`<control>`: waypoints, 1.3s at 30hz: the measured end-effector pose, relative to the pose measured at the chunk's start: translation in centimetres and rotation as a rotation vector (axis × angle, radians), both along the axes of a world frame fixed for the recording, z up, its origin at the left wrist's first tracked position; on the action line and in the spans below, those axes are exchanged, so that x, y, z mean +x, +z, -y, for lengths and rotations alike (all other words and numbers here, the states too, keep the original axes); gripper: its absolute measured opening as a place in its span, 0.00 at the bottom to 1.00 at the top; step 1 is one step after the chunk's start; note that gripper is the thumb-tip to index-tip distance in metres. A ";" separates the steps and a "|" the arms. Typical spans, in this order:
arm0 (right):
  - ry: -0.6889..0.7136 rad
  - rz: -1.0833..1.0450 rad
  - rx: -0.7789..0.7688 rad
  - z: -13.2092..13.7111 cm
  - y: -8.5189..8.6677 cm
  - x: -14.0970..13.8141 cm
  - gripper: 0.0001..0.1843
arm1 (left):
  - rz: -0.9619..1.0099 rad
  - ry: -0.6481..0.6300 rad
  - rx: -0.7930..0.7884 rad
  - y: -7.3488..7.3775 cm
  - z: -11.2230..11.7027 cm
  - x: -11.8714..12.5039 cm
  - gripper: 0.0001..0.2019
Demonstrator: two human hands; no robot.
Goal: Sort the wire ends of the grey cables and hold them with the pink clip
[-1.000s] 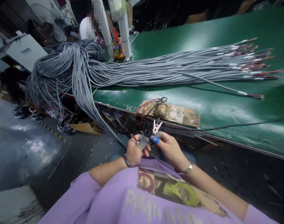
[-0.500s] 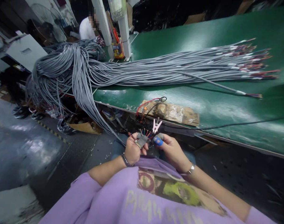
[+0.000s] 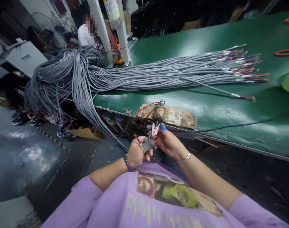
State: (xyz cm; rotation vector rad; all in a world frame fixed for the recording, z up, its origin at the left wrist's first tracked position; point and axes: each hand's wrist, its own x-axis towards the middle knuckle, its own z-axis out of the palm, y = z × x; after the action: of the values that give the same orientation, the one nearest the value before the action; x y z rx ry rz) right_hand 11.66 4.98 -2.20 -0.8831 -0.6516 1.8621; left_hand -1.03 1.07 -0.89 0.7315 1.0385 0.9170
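My left hand [image 3: 135, 154] is closed around the end of a grey cable, with thin coloured wires [image 3: 149, 136] fanning out past the thumb. The thumb carries a grey wrapping [image 3: 147, 144]. My right hand [image 3: 171, 145], blue tape on its thumb tip, pinches a small pink clip [image 3: 155, 130] just beyond those wires. A few wire ends lie close to the right palm. Behind both hands, a worn wooden block [image 3: 177, 116] rests at the bench edge, with red and black leads on it.
A long bundle of grey cables [image 3: 135, 76] lies along the green bench [image 3: 220, 114] and hangs over its edge at left. A cardboard box [image 3: 87, 133] stands under it. White posts [image 3: 123, 41] rise from the bench. Another person [image 3: 85, 34] is at the far left.
My right hand has moved up and around the pink clip, which it was below and apart from before. The left hand keeps its hold on the wires. The view has shifted slightly right.
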 end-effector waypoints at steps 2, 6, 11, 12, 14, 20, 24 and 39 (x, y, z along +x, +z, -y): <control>-0.022 -0.028 -0.018 0.0 -0.1 -0.1 0.25 | -0.007 0.005 -0.012 0.0 0.0 0.0 0.29; -0.063 -0.051 -0.055 -0.1 -0.2 -0.2 0.23 | -0.012 0.004 -0.022 -0.4 0.0 0.0 0.28; -0.083 -0.101 -0.137 -0.1 -0.5 -0.4 0.23 | -0.030 -0.003 -0.014 -0.7 0.0 0.1 0.28; -0.081 -0.112 -0.138 -0.1 -0.6 -0.4 0.23 | -0.032 -0.001 -0.015 -0.6 0.0 0.1 0.28; -0.062 -0.136 -0.126 0.0 -0.8 -0.3 0.24 | -0.032 0.002 -0.014 -0.5 0.1 0.0 0.28; 0.047 -0.177 -0.105 0.2 -0.7 0.5 0.25 | 0.001 -0.022 0.046 -1.0 0.6 -0.6 0.29; 0.012 -0.122 -0.051 0.0 -0.5 0.6 0.19 | -0.032 0.001 0.143 -1.9 1.0 -0.9 0.25; -0.040 -0.068 -0.026 -0.5 -1.3 -0.1 0.24 | -0.066 0.060 0.145 -1.6 0.3 0.0 0.26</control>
State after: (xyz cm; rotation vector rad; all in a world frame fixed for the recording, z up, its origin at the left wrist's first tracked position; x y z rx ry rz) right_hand 11.57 5.47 -3.54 -0.8396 -0.5649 1.8606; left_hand -1.03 0.81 -2.51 0.8594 1.0647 1.0336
